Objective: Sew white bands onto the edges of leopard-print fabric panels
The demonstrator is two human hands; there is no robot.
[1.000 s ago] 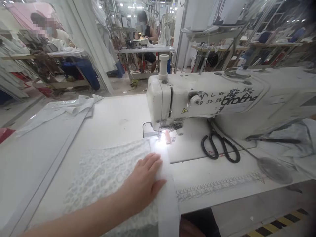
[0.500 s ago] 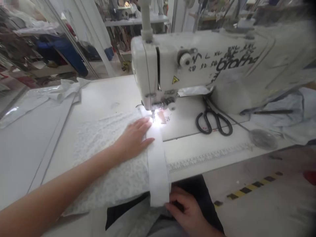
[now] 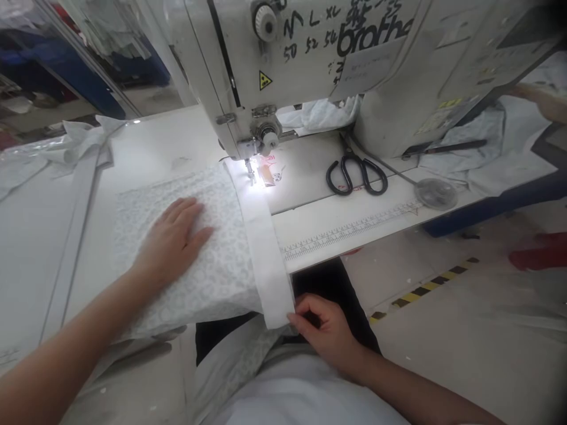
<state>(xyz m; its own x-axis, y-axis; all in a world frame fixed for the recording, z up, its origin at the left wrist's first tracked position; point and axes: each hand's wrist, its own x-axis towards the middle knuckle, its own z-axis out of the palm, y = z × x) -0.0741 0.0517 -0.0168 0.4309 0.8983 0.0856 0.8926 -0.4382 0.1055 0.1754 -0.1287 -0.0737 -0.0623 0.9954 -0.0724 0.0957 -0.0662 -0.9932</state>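
Observation:
My left hand [image 3: 175, 242] lies flat on a pale leopard-print fabric [image 3: 225, 254], fingers stretched out and thumb apart. A plain white strip [image 3: 264, 254] runs along the fabric's right edge, its far end beneath the lit presser foot [image 3: 251, 172] of the sewing machine [image 3: 305, 65]. My right hand [image 3: 325, 327] pinches the strip's near corner between thumb and fingers, just past the table's front edge. Part of the printed fabric hangs down over my lap.
Black-handled scissors [image 3: 358, 176] lie right of the needle. A ruler scale [image 3: 349, 233] runs along the table's front edge, near a clear round-ended lever [image 3: 436, 193]. Crumpled pale cloth [image 3: 482, 139] sits at the right, and white sheets [image 3: 31, 236] lie at the left.
My left hand has slid left and back, away from the presser foot, onto the printed fabric. My right hand still pinches the strip's corner. The view has tilted down and closer.

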